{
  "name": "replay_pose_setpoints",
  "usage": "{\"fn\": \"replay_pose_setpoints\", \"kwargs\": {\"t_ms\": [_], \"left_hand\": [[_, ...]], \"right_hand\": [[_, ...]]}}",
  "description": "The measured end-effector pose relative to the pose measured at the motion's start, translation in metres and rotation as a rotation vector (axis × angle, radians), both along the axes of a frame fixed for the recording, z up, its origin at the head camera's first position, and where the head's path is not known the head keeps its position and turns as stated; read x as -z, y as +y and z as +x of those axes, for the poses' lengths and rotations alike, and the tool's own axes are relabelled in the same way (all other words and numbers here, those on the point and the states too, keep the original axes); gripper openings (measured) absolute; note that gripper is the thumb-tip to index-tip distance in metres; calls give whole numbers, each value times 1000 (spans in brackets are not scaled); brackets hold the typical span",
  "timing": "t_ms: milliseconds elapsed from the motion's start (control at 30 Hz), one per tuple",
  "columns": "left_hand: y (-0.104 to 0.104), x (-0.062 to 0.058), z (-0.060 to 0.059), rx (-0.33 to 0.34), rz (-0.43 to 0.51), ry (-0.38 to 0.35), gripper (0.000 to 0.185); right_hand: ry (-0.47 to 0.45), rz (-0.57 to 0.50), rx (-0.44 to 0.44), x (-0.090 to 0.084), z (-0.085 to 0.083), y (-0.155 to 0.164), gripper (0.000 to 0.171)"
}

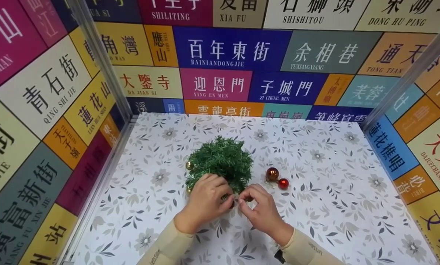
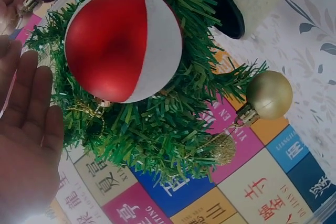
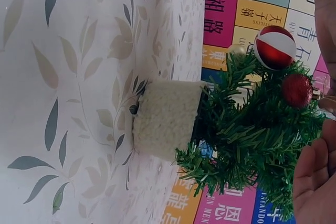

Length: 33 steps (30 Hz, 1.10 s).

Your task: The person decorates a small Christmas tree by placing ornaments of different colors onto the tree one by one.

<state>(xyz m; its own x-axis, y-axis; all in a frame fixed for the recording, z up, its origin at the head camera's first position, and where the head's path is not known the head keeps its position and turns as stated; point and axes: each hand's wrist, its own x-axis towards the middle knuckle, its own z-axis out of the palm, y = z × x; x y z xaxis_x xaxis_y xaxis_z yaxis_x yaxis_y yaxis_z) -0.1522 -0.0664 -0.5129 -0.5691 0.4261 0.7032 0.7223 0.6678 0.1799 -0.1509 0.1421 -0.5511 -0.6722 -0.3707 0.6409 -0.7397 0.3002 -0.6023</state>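
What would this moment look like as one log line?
left hand: beside glittery red bauble; right hand: likewise; grip: unclear; green tree: bears red-and-white ball; patterned tabletop: copper ball and red ball

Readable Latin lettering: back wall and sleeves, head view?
"SHILITING": maroon panel
"XIA FU": tan panel
"SHISHITOU": white panel
"DONG HU PING": cream panel
"BAINIANDONGJIE": upper blue panel
"YUXIANGXIANG": grey panel
"DA JIAN SI": beige panel
"YING EN MEN": pink panel
"ZI CHENG MEN": lower blue panel
Sleeves, other panels: blurred or incomplete.
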Motion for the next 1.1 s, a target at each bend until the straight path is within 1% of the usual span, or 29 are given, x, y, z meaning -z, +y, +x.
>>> {"fn": "replay_pose_setpoints", "kwargs": {"t_ms": [100, 167, 267, 467, 600, 700, 833, 967, 1100], "left_hand": [[0, 1, 1, -8, -1, -1, 7], [1, 0, 1, -10, -1, 2, 7], [2, -2, 1, -12, -2, 2, 8], [2, -2, 1, -8, -7, 2, 10], [1, 0, -1, -17, 3, 5, 11], [2, 1, -3, -35, 25, 11, 11], [5, 2, -7, -74, 53, 26, 12], [7, 1, -8, -107, 72, 36, 12], [9, -1, -8, -120, 94, 28, 12]], "right_hand": [[-17, 24, 39, 1, 1, 0, 20], [-25, 32, 49, 2, 2, -1, 19], [-14, 32, 59, 4, 3, -3, 24], [46, -20, 61, 6, 1, -7, 28], [46, -66, 56, -1, 1, -10, 25], [6, -94, 58, -12, 4, -12, 20], [-93, -124, 55, -24, 7, -14, 16], [-175, -145, 65, -28, 8, -15, 12], [-207, -164, 82, -28, 6, -16, 12]]}}
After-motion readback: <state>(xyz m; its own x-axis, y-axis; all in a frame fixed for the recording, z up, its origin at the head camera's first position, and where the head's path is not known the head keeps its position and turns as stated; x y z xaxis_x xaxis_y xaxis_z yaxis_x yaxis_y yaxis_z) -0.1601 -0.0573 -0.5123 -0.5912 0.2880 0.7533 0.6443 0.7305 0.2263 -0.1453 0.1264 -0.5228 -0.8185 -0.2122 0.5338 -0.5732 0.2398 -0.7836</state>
